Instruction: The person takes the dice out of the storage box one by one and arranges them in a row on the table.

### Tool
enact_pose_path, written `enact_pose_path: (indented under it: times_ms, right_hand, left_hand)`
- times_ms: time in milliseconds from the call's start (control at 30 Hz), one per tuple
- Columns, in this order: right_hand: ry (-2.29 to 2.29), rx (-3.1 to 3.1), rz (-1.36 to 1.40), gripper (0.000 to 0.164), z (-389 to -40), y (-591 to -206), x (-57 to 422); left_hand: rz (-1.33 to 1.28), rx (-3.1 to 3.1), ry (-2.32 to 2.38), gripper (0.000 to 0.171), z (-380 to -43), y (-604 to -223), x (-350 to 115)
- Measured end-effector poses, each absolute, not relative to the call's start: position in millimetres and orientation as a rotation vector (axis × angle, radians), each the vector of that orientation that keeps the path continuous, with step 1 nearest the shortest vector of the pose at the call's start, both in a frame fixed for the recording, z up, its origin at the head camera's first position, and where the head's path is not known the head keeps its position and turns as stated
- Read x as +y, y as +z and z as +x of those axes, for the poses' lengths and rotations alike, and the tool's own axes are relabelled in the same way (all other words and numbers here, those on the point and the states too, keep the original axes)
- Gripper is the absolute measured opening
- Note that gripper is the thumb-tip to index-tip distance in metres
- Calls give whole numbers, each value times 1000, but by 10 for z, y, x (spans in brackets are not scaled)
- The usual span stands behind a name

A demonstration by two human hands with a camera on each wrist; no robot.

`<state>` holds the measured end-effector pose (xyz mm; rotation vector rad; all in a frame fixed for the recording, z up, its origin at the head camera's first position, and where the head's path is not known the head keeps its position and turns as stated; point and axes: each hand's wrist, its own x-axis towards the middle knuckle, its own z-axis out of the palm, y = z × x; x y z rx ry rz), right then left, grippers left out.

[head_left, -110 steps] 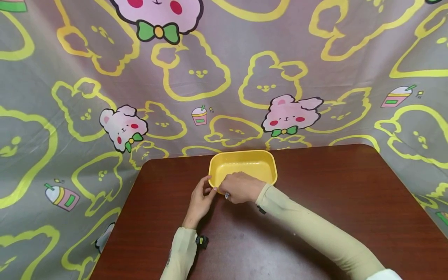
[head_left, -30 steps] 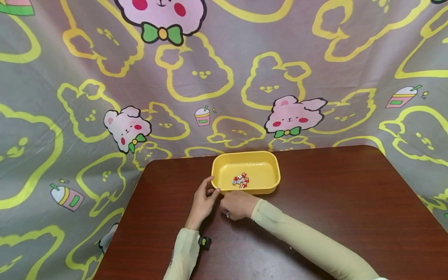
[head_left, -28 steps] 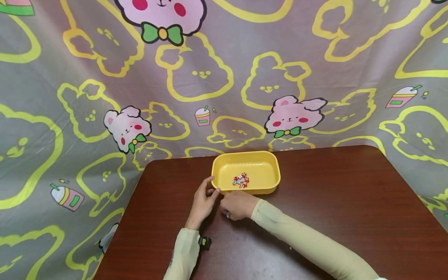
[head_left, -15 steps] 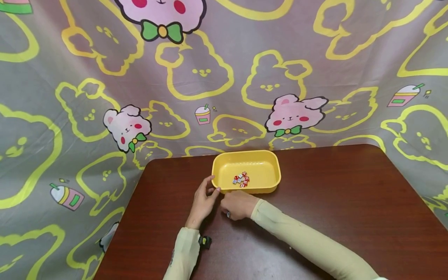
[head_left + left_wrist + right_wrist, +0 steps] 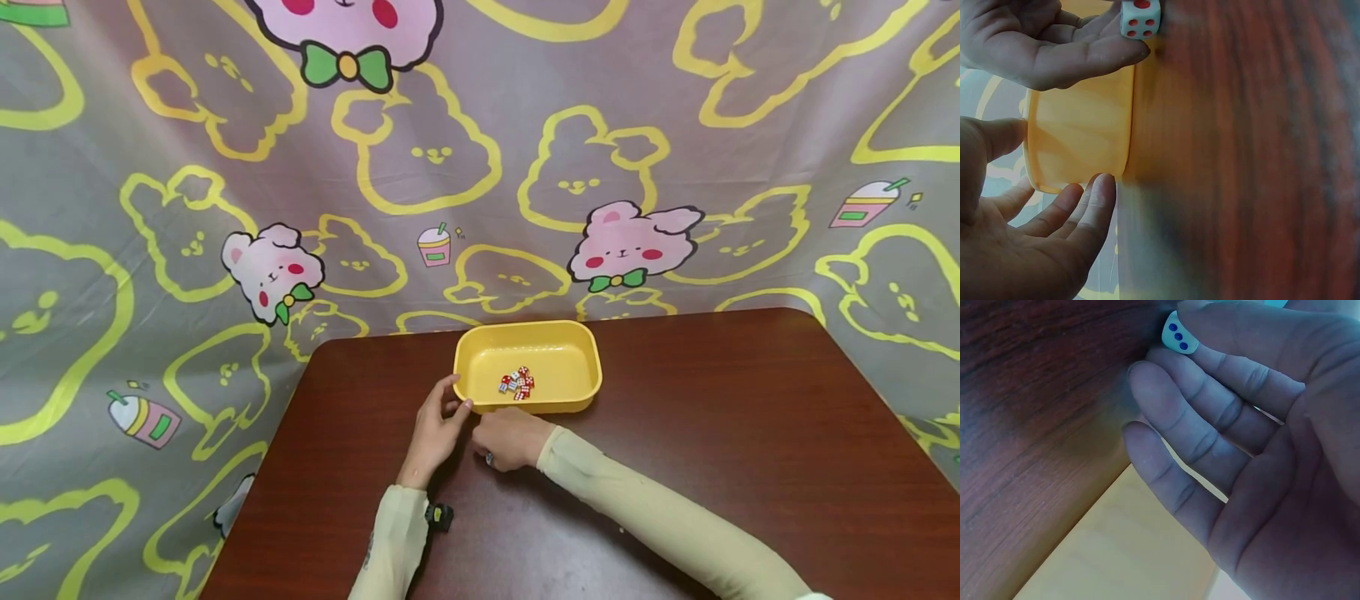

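Observation:
A yellow plastic tub [image 5: 581,406] stands near the table's far edge. Several small dice [image 5: 517,382], red ones and white ones, lie together inside it, towards its near left. My left hand [image 5: 435,429] holds the tub's near left corner, thumb on the rim and fingers bent along the end wall. Just in front of the tub's near side, my right hand [image 5: 513,439] is low over the table. It pinches a white die [image 5: 1179,334] between thumb and forefinger; red dots show on this die [image 5: 1141,19] in the left wrist view, blue ones in the right. From the head, that die is hidden.
The brown wooden table [image 5: 712,433] extends to both sides and towards me. A grey patterned cloth [image 5: 510,167] hangs close behind the tub and at both sides. A small black device [image 5: 439,517] sits on my left wrist.
Since the oldest frame, my right hand has drawn back from over the tub to its near side, uncovering the dice. Over the last second both hands stay nearly still.

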<state>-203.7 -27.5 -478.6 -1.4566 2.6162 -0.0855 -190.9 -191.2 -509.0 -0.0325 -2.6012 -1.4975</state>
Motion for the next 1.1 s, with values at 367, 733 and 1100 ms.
enact_pose_path:
  times_ms: [367, 733, 1100]
  right_hand:
    - [-86, 2617, -1418, 24, -2014, -4762, -281]
    - [-77, 2614, -1380, 28, -2013, -4767, -269]
    - [-68, 2642, -1379, 29, -2014, -4756, -269]
  left_hand:
    - [-34, -2598, -1498, 47, -1903, -5098, -1922]
    - [-47, -2581, -1498, 47, -1891, -5107, -1913]
    - [-30, -2599, -1495, 47, -1896, -5091, -1914]
